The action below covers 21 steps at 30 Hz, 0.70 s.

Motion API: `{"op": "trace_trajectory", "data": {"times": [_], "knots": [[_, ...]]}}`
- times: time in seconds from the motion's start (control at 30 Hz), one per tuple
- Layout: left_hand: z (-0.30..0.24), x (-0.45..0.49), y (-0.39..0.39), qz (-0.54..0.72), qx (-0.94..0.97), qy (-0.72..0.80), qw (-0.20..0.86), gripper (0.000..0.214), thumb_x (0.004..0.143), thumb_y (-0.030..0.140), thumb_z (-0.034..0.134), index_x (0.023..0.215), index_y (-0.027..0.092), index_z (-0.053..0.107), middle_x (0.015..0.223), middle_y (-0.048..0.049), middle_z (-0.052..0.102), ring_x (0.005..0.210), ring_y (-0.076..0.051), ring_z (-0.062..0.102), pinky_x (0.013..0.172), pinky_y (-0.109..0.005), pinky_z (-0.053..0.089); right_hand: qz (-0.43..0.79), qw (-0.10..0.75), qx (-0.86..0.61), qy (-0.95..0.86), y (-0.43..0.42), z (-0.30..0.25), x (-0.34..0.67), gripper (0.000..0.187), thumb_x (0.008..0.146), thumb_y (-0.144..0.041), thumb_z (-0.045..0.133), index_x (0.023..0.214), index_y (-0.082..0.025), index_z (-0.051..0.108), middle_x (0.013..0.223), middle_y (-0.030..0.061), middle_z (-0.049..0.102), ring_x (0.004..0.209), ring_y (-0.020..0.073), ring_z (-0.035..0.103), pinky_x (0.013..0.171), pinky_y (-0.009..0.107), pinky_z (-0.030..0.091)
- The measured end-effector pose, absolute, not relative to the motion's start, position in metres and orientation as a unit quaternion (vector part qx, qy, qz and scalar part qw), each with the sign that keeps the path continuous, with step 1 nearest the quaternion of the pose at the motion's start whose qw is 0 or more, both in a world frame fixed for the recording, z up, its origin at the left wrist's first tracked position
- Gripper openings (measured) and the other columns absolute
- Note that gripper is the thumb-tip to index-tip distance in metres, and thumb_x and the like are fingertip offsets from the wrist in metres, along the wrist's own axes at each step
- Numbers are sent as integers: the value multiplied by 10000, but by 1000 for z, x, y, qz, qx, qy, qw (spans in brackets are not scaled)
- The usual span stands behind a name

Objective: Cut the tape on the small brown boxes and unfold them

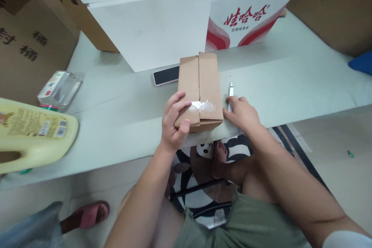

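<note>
A small brown cardboard box (188, 79) stands near the table's front edge, with clear tape (203, 106) across the near end of its top seam. My left hand (174, 124) grips the box's near left corner, fingers on top and thumb on the front. Right of the box lies a utility knife (231, 90), its tip pointing away from me. The fingers of my right hand (242, 112) are closed around the knife's near end, which they partly hide. Behind the box, a phone (166, 76) with a dark screen is partly covered.
Large white cartons (154, 31) and a red-and-white carton (247, 19) line the back. On the left are a yellow jug (58, 149), a clear bottle (62, 89) on its side and a big brown carton (35, 46). Another person's sandalled foot (93, 215) shows below.
</note>
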<state>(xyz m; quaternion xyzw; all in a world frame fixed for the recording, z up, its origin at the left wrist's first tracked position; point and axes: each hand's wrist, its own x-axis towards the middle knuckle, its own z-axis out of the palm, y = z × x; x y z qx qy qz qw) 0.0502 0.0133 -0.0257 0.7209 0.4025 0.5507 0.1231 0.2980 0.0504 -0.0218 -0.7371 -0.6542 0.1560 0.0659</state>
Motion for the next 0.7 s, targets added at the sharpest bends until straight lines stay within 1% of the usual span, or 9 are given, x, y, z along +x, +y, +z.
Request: {"op": "trace_trajectory", "data": {"times": [0.1, 0.17, 0.23, 0.3, 0.4, 0.47, 0.53, 0.63, 0.7], "knots": [[-26, 51, 14, 554, 723, 395, 123, 395, 1023, 543, 482, 1253, 272, 654, 1456, -114, 613, 1358, -318, 602, 1148, -522, 496, 167, 75, -726, -662, 52, -18, 296, 382, 886, -383, 554, 1207, -218, 679, 1053, 141, 700, 872, 297, 661, 724, 415, 497], [-27, 51, 14, 551, 726, 395, 111, 402, 1026, 550, 476, 1253, 267, 649, 1450, -116, 614, 1350, -315, 608, 1136, -519, 512, 193, 134, -723, -649, 52, -15, 295, 323, 848, -311, 558, 1132, -226, 684, 914, 85, 701, 795, 253, 624, 710, 380, 461], [-27, 51, 15, 548, 731, 396, 98, 408, 1029, 555, 466, 1253, 264, 645, 1444, -117, 617, 1343, -313, 615, 1125, -516, 526, 253, 226, -712, -615, 51, -13, 293, 310, 822, -270, 520, 1079, -237, 691, 786, 30, 652, 699, 205, 567, 675, 348, 430], [-27, 52, 16, 552, 732, 390, 91, 395, 1032, 539, 471, 1255, 261, 642, 1434, -119, 621, 1333, -306, 624, 1120, -502, 535, 329, 335, -673, -571, 49, -11, 291, 306, 805, -261, 483, 1029, -242, 691, 724, -3, 592, 635, 171, 520, 636, 323, 421], [-26, 56, 15, 562, 729, 384, 78, 366, 1035, 500, 488, 1261, 254, 637, 1413, -123, 628, 1325, -293, 632, 1121, -484, 541, 380, 488, -575, -536, 45, -11, 290, 265, 818, -312, 495, 998, -240, 677, 714, -17, 557, 625, 154, 536, 627, 314, 465], [-27, 61, 14, 561, 726, 393, 61, 363, 1034, 493, 489, 1263, 252, 634, 1401, -127, 630, 1323, -293, 633, 1120, -489, 542, 362, 573, -496, -543, 42, -12, 290, 302, 878, -398, 478, 1039, -240, 679, 735, -3, 573, 671, 170, 594, 652, 336, 514], [-27, 67, 12, 559, 721, 407, 45, 372, 1034, 498, 485, 1267, 247, 630, 1395, -131, 629, 1318, -296, 634, 1115, -496, 543, 320, 633, -433, -557, 36, -12, 290, 349, 934, -463, 454, 1102, -254, 678, 772, 16, 603, 725, 192, 646, 686, 371, 563], [-28, 78, 8, 560, 714, 420, 27, 373, 1037, 486, 485, 1276, 234, 622, 1390, -139, 624, 1316, -297, 627, 1114, -494, 536, 215, 674, -406, -579, 25, -7, 287, 303, 928, -443, 617, 1194, -306, 660, 850, 21, 647, 785, 201, 688, 731, 390, 605], [-28, 85, 6, 560, 711, 424, 16, 366, 1039, 471, 490, 1283, 228, 615, 1391, -146, 619, 1323, -298, 617, 1121, -495, 527, 146, 677, -401, -600, 14, 2, 284, 337, 892, -371, 736, 1216, -323, 657, 857, 12, 654, 750, 182, 675, 678, 353, 593]]}}
